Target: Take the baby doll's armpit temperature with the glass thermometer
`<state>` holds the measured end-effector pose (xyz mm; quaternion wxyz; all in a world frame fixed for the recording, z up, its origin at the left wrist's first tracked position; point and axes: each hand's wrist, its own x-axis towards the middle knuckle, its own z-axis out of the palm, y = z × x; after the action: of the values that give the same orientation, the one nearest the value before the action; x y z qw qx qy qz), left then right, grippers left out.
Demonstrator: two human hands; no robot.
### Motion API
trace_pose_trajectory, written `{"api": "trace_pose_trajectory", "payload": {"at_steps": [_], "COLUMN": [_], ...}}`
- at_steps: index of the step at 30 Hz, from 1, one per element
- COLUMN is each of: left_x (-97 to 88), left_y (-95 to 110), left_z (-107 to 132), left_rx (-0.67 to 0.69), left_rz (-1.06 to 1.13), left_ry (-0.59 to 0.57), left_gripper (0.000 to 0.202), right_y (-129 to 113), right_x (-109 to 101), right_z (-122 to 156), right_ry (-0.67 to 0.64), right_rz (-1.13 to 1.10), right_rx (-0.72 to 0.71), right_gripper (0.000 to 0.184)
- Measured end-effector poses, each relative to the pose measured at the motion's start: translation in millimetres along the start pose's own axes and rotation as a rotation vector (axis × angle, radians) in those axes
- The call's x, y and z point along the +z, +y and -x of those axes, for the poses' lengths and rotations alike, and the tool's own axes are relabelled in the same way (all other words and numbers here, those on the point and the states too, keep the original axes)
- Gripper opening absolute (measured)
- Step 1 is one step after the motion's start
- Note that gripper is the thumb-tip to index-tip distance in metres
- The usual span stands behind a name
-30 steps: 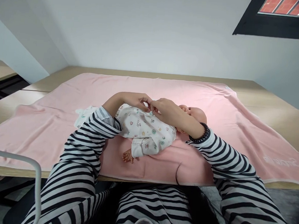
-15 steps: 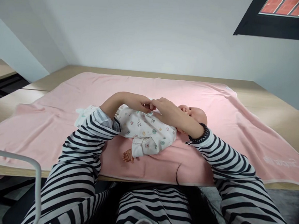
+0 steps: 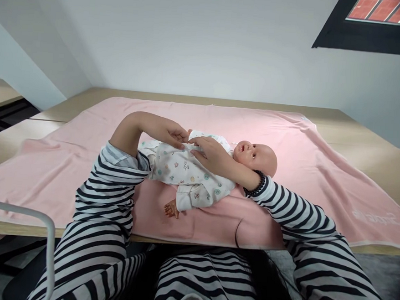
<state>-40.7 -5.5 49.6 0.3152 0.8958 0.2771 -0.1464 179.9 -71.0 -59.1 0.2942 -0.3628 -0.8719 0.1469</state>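
A baby doll [image 3: 259,158] lies on its back, head to the right, in a white printed romper [image 3: 185,167]. My left hand [image 3: 172,133] bends over the doll's middle, its curled fingers and thumb at the romper's far edge, seeming to pinch the cloth. Against the romper's front rests my right hand [image 3: 215,156], fingers stretched toward the left hand and thumb apart. The two sets of fingertips nearly meet. One doll hand [image 3: 171,209] sticks out of the near sleeve. The doll's legs are partly hidden behind my left arm.
A pink blanket [image 3: 277,128] lies under the doll on a wooden table [image 3: 359,129]. A white curved metal bar [image 3: 49,249] stands at the near left. Behind the table is a pale wall [image 3: 207,45], with a dark-framed window [image 3: 368,36] at upper right.
Both my hands have shifted left along the romper, from chest toward belly. My fingertips have parted slightly, and the doll's face and far sleeve now show more.
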Motion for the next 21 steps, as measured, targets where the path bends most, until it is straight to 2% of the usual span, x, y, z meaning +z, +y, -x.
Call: {"api": "trace_pose_trajectory", "payload": {"at_steps": [6,12,17,21], "left_x": [-0.7,5.6,12.3,12.5], "left_y": [-3.1,-6.4,-1.3,3.5], "left_z": [2.3,-15.9,-25.7,-25.2], "left_rx": [-0.041,-0.076,-0.082,-0.080], "left_rz": [0.002,-0.063,-0.110,-0.133], "left_ry": [-0.009,0.043,0.071,0.125], "left_gripper": [0.039,0.019,0.025,0.011], "right_y": [-1.4,-5.4,-11.2,-13.2], "right_x": [10.8,11.7,8.0,11.3], "right_z": [-1.7,0.7,1.9,0.0], "right_ry": [0.042,0.037,0.063,0.107], "right_rz": [-0.012,0.047,-0.020,0.026], "right_rx": [-0.060,-0.095,-0.119,-0.115], "right_gripper": [0.014,0.022,0.026,0.030]}}
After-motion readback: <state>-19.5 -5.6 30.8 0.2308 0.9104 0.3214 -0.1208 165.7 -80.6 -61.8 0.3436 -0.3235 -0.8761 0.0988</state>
